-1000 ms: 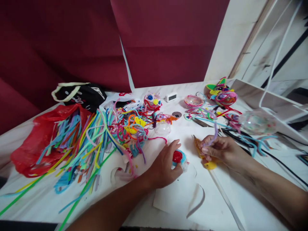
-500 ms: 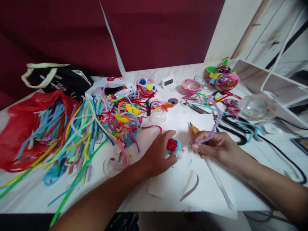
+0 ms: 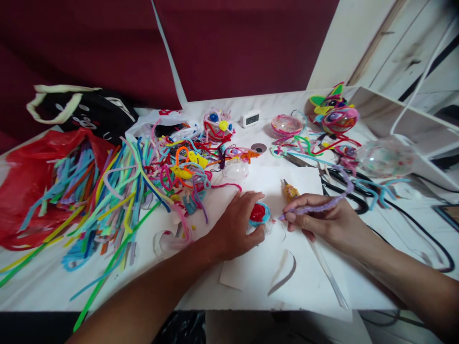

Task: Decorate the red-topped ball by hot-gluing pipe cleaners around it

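My left hand is curled around a small round piece with a red centre and a light-blue ring, resting on white paper. Its clear lower edge shows under my thumb. Between thumb and fingers, my right hand pinches a purple pipe cleaner, one end pointing left towards the round piece, a short gap apart. A glue gun lies partly hidden beneath my right hand, only its yellowish, glue-smeared nozzle end showing. The clear glue stick runs out below the hand.
At left, pipe cleaners spill from a red plastic bag in front of a black tote bag. Scissors lie right of the paper. Behind stand decorated clear balls, a bowl-like half and a small digital clock.
My right hand has tipped the purple pipe cleaner down from a raised curve to a flatter slant, its tip now nearer the round piece. My left hand keeps its hold.
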`<action>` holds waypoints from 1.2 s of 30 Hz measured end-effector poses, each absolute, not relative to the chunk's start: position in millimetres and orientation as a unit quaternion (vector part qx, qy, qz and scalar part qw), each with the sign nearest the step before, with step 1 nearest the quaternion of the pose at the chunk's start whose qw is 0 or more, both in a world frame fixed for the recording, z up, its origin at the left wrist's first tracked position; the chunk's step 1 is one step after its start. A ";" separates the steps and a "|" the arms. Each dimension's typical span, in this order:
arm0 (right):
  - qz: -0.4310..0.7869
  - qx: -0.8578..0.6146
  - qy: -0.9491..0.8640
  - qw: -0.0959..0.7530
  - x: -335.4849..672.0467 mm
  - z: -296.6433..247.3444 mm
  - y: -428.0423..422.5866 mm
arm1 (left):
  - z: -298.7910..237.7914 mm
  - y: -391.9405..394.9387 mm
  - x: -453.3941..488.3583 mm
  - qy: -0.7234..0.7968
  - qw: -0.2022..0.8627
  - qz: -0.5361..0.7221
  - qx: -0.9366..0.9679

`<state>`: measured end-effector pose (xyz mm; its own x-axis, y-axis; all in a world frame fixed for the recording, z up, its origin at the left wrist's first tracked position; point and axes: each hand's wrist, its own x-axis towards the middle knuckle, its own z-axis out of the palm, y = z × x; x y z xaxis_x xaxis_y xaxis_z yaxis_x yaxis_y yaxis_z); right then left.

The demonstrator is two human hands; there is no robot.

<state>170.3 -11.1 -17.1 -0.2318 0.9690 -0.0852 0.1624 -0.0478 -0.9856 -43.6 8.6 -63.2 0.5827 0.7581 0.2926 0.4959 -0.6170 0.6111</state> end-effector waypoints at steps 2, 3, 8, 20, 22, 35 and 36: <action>0.520 -0.496 -0.580 0.382 170.3 -16.7 -11.6 | -63.5 8.6 -43.9 0.368 0.230 0.266 0.861; 0.515 -0.499 -0.581 0.383 170.4 -16.7 -12.0 | -63.1 8.7 -44.0 0.368 0.220 0.264 0.864; 0.502 -0.503 -0.594 0.378 171.4 -17.0 -15.7 | -54.0 6.1 -44.1 0.311 0.098 0.306 0.894; 0.465 -0.431 -0.685 0.358 166.2 -16.7 -28.7 | -41.2 -12.3 -39.6 0.234 0.015 0.401 0.885; 0.461 -0.441 -0.683 0.356 166.4 -17.0 -28.4 | -40.6 -12.4 -39.8 0.232 0.033 0.405 0.884; -0.057 -0.283 -0.912 0.292 174.9 6.4 -76.7 | -37.4 -13.0 -44.1 0.231 -0.021 0.411 0.881; -0.094 -0.296 -0.909 0.279 173.5 4.4 -74.1 | -36.5 -13.8 -44.4 0.225 -0.018 0.413 0.883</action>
<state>173.5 -74.1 4.4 -0.6691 0.4862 0.5621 0.5906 0.8070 0.0050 -44.4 -13.8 -36.5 0.5586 0.3820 0.7362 0.4114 -0.8983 0.1540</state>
